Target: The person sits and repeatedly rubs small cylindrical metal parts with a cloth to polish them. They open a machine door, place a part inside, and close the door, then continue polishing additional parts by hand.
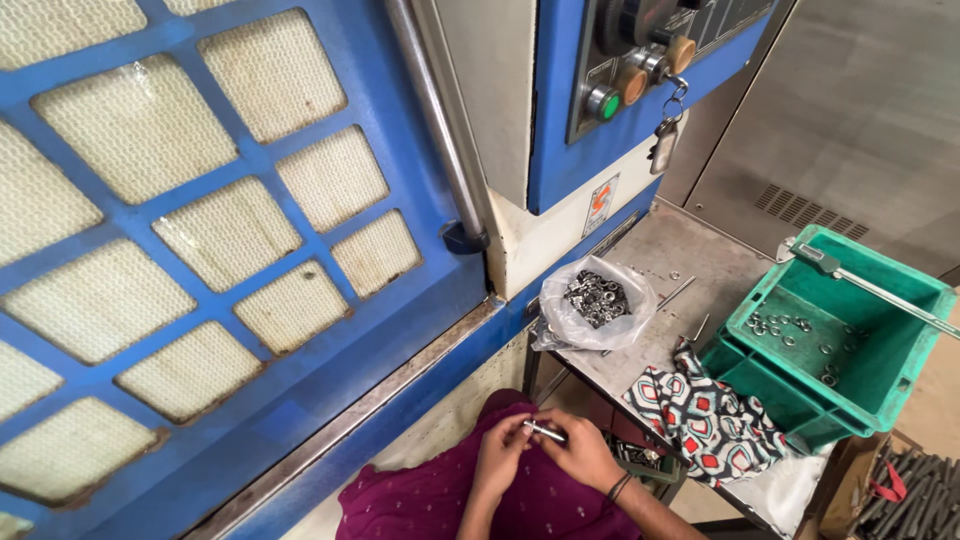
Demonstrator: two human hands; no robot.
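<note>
My left hand [499, 455] and my right hand [580, 452] meet over my lap, above maroon cloth [420, 505]. Together they hold a small metal rod [545, 431] between the fingertips; the left hand pinches its left end and the right hand grips the other end. A dark band circles my right wrist. Just beyond my hands, on a grey metal table [690, 250], lies an open clear plastic bag of metal nuts [596, 300].
A blue machine door with mesh windows [200, 250] fills the left. A control panel with round buttons and a hanging key [640, 70] is above the table. A green crate [850, 340] with several nuts sits at right, a patterned cloth [710, 415] beside it.
</note>
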